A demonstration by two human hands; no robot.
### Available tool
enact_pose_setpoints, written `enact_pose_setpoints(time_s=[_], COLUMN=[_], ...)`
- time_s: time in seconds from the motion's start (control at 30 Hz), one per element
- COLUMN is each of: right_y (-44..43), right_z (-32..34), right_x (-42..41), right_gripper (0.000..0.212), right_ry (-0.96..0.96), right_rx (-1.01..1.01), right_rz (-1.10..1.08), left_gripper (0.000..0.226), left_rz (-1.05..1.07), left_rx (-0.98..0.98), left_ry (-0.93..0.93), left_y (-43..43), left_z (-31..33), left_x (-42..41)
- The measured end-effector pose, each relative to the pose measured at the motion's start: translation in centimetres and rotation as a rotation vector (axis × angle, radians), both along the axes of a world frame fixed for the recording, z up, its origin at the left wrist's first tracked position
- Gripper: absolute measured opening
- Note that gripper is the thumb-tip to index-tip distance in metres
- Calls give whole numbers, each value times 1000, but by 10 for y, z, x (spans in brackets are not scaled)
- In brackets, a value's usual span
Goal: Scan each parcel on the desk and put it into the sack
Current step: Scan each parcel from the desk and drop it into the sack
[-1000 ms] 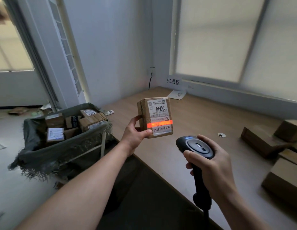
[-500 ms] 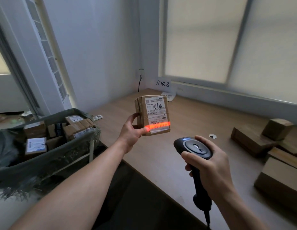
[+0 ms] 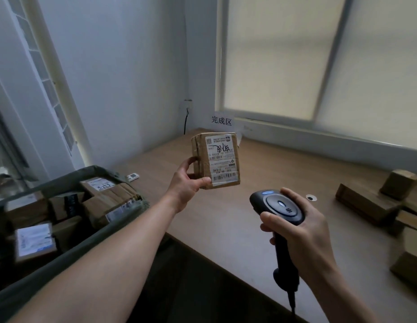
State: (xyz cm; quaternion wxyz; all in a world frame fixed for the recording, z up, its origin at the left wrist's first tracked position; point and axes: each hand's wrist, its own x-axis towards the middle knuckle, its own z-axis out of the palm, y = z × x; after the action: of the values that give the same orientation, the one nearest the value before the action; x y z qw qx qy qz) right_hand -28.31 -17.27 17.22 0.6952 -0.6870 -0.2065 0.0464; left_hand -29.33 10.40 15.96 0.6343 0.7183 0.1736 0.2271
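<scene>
Above the wooden desk (image 3: 226, 206), left hand (image 3: 186, 185) grips a labelled parcel (image 3: 215, 160) upright, ahead-left of right hand (image 3: 303, 227) clutching the barcode scanner (image 3: 278, 208).

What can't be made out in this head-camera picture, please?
In the head view:
label print on the held parcel, too small to read;
trigger of the scanner, hidden under the right hand;
desk parcels at right, blurred, cut by the right edge;
sack, blurred, cut by the left edge.

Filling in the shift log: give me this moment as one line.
left hand: holds parcel above desk | right hand: grips scanner | label: no beam on it | sack: other parcels inside
</scene>
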Motion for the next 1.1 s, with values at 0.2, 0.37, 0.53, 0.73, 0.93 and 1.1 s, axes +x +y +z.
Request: enact_pose_setpoints(time_s=[0.2,0.37,0.53,0.73,0.93,1.1], right_y=[60,100,140,198,268,320], right_z=[-3,2,0,-16,-35,-44], right_x=[-19,-33,-42,-55,-75,-89], right_gripper=[89,87,75,74,82,100], right_ry=[35,36,52,87,84,68], right_rx=[48,49,31,26,-21,-41], right_rz=[7,81,214,371,408,399], left_gripper=[55,55,56,65,73,89], left_rz=[24,144,292,528,585,488], left_rx=[10,40,64,132,144,244], left_ry=[11,31,87,183,325,609], left_y=[63,103,137,183,248,301], left_z=[-11,-18,-22,-29,-60,-77], left_x=[-26,-61,-112,-191,-251,-278])
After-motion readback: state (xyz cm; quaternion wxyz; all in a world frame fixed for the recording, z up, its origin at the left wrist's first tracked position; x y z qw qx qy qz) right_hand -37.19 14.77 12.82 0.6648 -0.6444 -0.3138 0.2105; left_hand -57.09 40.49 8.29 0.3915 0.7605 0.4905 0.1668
